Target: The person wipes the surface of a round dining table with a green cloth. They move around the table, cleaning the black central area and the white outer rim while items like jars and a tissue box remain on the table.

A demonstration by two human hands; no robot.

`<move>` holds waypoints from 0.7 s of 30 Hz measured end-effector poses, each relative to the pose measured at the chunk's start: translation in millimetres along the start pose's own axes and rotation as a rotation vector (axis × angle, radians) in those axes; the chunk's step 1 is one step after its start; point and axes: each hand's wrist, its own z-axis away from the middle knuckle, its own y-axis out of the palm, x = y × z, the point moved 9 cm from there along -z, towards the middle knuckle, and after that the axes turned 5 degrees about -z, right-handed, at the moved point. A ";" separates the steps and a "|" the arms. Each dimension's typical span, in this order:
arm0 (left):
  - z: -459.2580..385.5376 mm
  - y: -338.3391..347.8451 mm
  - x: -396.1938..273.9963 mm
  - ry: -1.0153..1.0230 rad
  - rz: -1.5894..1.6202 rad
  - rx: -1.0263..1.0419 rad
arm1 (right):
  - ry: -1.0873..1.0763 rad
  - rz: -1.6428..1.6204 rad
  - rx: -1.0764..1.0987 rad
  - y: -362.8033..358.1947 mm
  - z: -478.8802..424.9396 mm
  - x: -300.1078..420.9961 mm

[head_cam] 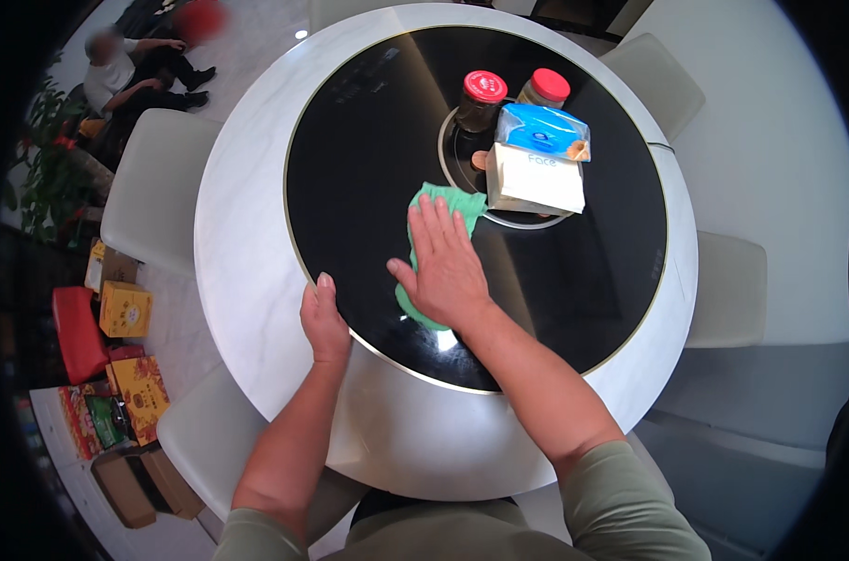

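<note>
My right hand (449, 270) holds a green cloth (438, 191) flat under its palm, pressed to the glossy black turntable (368, 182). Its fingers point away from me and the thumb sticks out to the left. At the turntable's near-left rim, my left hand (324, 319) grips the edge, thumb on top and the other fingers mostly hidden. Just beyond the cloth, a round tray (447, 165) carries a white tissue box (537, 186), with a blue soft pack of wipes (540, 130) on top. Two red-lidded jars (479, 116) (545, 88) stand behind them.
The turntable sits on a round white marble-look table (246, 231). Pale chairs (161, 186) (729, 291) surround it. Boxes and bags (126, 308) lie on the left, near an open cardboard carton (144, 484). A person (126, 77) sits at the far left beside a leafy plant (42, 189).
</note>
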 end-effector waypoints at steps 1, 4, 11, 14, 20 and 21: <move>1.9 1.0 1.1 -0.002 -0.011 -0.001 | 0.010 0.007 -0.030 1.6 -9.5 -5.7; 1.0 -3.4 3.3 0.030 -0.065 0.018 | 0.025 0.013 -0.084 7.5 -42.5 -22.2; 5.6 3.5 -7.8 0.017 -0.149 -0.005 | 0.034 0.045 -0.022 21.3 -132.2 -50.6; 2.1 1.8 -1.1 0.039 -0.134 0.094 | -0.109 0.100 0.012 29.6 -133.5 -37.3; -0.7 -8.1 -2.3 0.073 -0.133 0.020 | -0.498 -0.011 0.202 33.4 -15.4 59.7; -0.9 -9.2 0.4 0.041 -0.122 0.011 | -0.492 -0.044 0.243 28.5 11.3 69.4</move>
